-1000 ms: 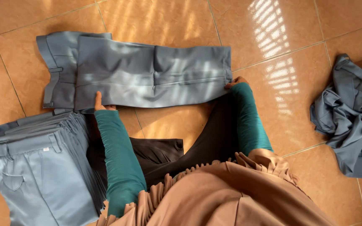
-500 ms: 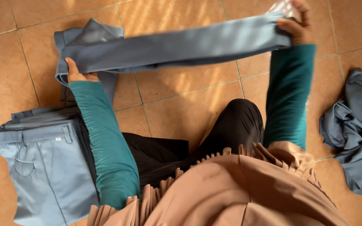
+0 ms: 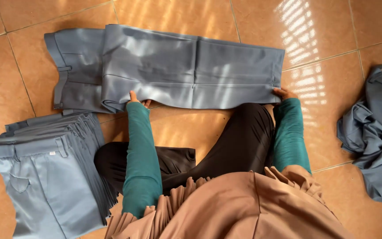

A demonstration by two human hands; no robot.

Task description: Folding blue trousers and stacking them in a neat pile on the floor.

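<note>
A floor (image 3: 186, 132) of glossy orange-brown tiles is carrying everything here, with patches of striped sunlight falling across it at the upper right. A pair of grey-blue trousers (image 3: 169, 71), folded lengthwise, is lying flat across the upper part. A neat stack of folded trousers (image 3: 49, 172) in the same colour is sitting at the lower left. A crumpled heap of grey-blue cloth (image 3: 376, 141) is lying at the right edge, well apart from the others.

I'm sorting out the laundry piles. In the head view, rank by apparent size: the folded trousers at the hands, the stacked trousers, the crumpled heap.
1. Folded trousers, largest.
2. Stack of trousers.
3. Crumpled heap.
Both the stack and the heap are cut off by the frame, so their order is unsure.
</note>
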